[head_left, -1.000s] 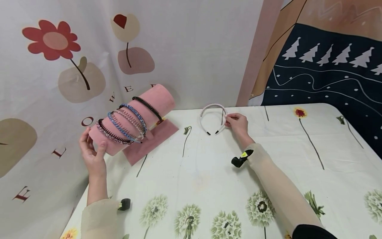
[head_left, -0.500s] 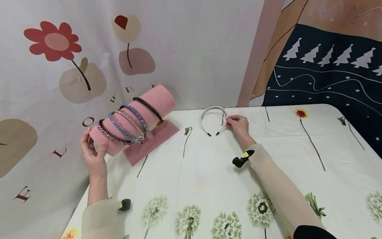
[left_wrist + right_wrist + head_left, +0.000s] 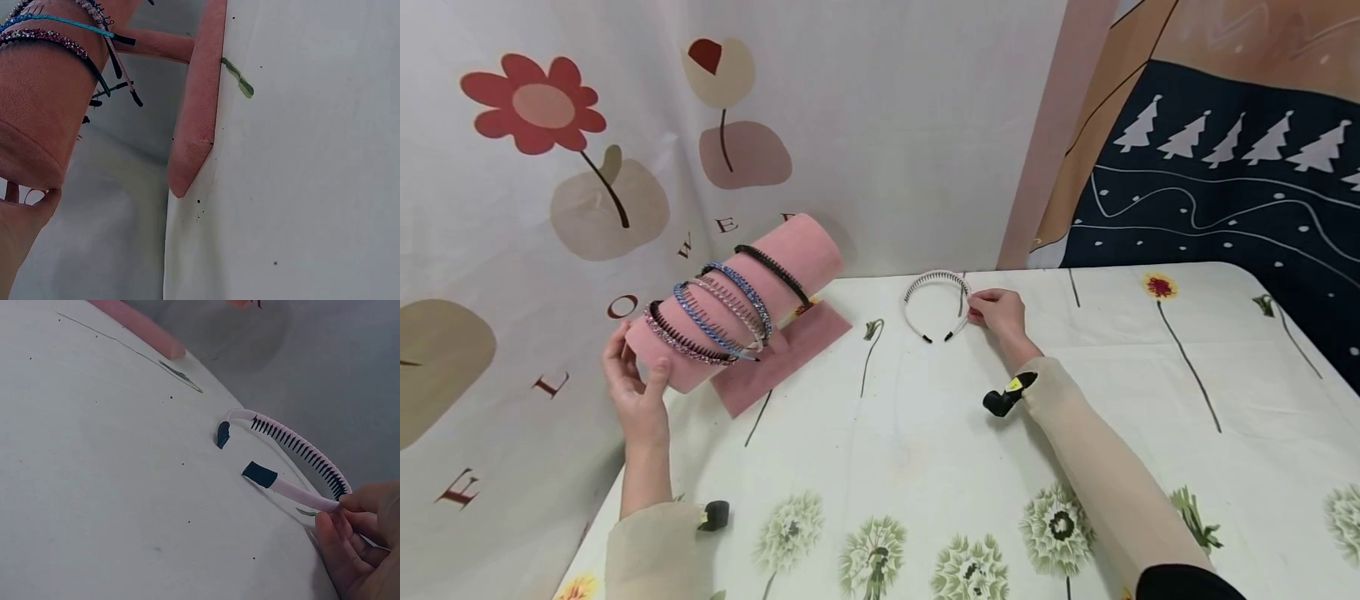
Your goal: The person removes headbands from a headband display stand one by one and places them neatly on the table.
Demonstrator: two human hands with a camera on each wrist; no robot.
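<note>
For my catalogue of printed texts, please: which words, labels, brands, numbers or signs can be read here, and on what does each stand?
"F L O W E" on the pale backdrop, then a letter partly hidden by the pink roll.
Yellow patches on the black wrist devices: any text too small to read.

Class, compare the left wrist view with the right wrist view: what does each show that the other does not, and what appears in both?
Only the left wrist view shows the left hand holding the end of the pink roll, with the blue headband and a glittery headband around that roll.

Only the right wrist view shows the right hand pinching the white headband, its comb teeth and dark tips visible.

Both show the white tablecloth and part of the stand's pink base.
</note>
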